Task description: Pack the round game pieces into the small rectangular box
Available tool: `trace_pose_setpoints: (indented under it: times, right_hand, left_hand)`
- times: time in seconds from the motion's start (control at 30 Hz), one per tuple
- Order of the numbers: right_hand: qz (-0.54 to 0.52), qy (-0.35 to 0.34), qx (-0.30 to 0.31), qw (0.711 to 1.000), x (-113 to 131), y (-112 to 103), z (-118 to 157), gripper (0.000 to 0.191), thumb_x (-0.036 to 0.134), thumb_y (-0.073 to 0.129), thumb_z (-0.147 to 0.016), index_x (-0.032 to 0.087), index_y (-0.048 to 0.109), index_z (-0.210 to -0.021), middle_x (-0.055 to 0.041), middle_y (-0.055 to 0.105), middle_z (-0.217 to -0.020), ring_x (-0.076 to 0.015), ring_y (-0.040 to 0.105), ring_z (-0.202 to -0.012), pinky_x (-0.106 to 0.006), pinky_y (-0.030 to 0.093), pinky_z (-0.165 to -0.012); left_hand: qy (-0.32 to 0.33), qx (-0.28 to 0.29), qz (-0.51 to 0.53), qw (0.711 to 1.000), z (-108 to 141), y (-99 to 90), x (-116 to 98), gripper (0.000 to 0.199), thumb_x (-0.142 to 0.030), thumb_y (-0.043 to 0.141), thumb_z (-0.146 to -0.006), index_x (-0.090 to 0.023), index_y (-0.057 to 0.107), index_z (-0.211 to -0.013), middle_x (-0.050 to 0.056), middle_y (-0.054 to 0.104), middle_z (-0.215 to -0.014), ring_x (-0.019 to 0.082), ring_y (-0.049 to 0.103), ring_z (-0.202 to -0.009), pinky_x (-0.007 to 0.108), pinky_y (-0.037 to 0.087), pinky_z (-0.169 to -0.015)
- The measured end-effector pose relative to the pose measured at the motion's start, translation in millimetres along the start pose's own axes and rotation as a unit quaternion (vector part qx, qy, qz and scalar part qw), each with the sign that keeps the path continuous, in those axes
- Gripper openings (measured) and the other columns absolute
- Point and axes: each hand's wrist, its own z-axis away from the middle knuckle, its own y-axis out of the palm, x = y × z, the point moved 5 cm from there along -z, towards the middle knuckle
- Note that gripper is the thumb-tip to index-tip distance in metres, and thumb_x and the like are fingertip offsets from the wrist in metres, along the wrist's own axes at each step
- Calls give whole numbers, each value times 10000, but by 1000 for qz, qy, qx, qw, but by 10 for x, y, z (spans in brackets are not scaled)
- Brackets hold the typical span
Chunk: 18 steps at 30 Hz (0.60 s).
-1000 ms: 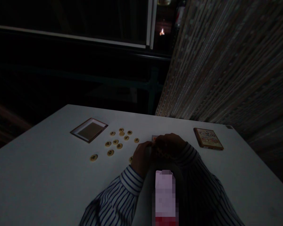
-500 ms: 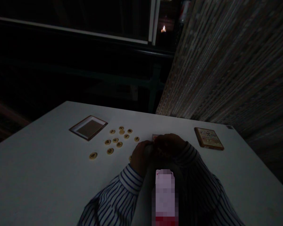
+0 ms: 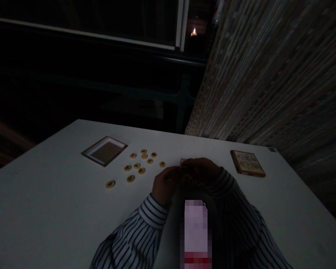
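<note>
My left hand [image 3: 165, 184] and my right hand [image 3: 203, 170] meet over the white table, with fingers curled toward each other in deep shadow. Above the joined fingertips peeks the corner of a small pale, reddish thing [image 3: 182, 160]; most of it is hidden by my right hand. What the left fingers hold, if anything, is too dark to make out. Left of my hands, several round Chinese chess pieces [image 3: 141, 170] with dark characters lie scattered. One piece [image 3: 110, 184] lies apart from the group, nearer to me.
An open shallow box part [image 3: 105, 163] rests at the left of the white table [image 3: 72, 209]. A flat box with a printed lid [image 3: 248, 163] lies to the right. Behind the table hangs a string curtain [image 3: 240, 74]. A pixelated pinkish patch [image 3: 196, 228] covers the area below my hands.
My left hand has shifted slightly left and now covers a chess piece that partly showed beside it. My right hand stays almost in place. The scattered pieces look the same.
</note>
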Motion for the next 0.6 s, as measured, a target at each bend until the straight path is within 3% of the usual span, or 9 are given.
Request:
trace_pose_setpoints:
  times: [0.23,0.43,0.6]
  right_hand:
    - [-14,-8,10,1000,22,14,0,271,331,455,-784,246,551,-1024,-20,650,-908,-148,598,-801,-234,414,-650]
    - [45,5,11,999,77,-11,-4,299,378,441,-780,238,572,-1010,-40,653,-854,-165,595,-760,-257,404,-624]
    - [40,-31,5,999,165,-49,-8,292,361,506,-734,231,594,-980,-44,637,-902,-165,572,-786,-258,395,-638]
  left_hand:
    - [-34,15,31,999,-31,12,76,267,-299,549,-715,-156,616,-930,60,664,-913,167,614,-841,274,502,-775]
    - [-39,31,26,998,-31,13,100,291,-331,524,-731,-165,616,-951,54,662,-931,174,612,-853,287,504,-778]
    - [-45,26,34,998,-27,16,76,270,-317,522,-731,-175,621,-939,36,667,-914,171,611,-854,285,500,-786]
